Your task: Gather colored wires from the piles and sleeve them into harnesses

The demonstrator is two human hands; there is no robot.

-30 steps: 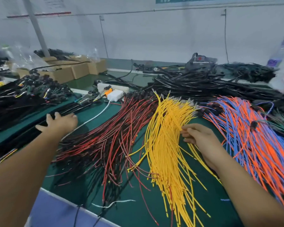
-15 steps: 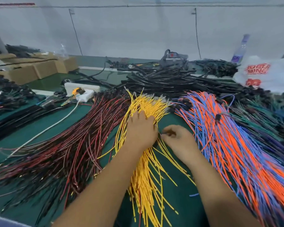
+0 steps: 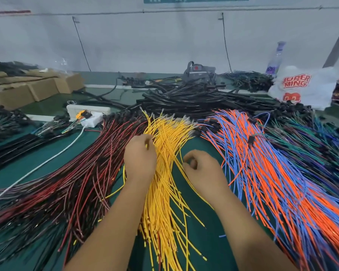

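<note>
A fan of yellow wires (image 3: 170, 132) lies on the green table in the middle. To its left is a red and black wire pile (image 3: 76, 182), to its right an orange and blue wire pile (image 3: 262, 173), and behind it a heap of black sleeves (image 3: 184, 100). My left hand (image 3: 140, 159) sits on the left side of the yellow wires, its fingertips curled and pinching a few strands. My right hand (image 3: 202, 169) is at the pile's right edge, fingers curled, seemingly pinching a thin yellow strand.
Green and purple wires (image 3: 311, 145) spread at the far right. Cardboard boxes (image 3: 37, 89) stand at the back left, with a white power strip (image 3: 86, 110) and its white cable (image 3: 47, 163). A white plastic bag (image 3: 301, 85), a bottle (image 3: 276, 57) and a grey device (image 3: 200, 71) are at the back.
My left hand came from the far left across the red wires onto the yellow pile and took hold of strands. My right hand stayed at the pile's right edge. The view turned right.
</note>
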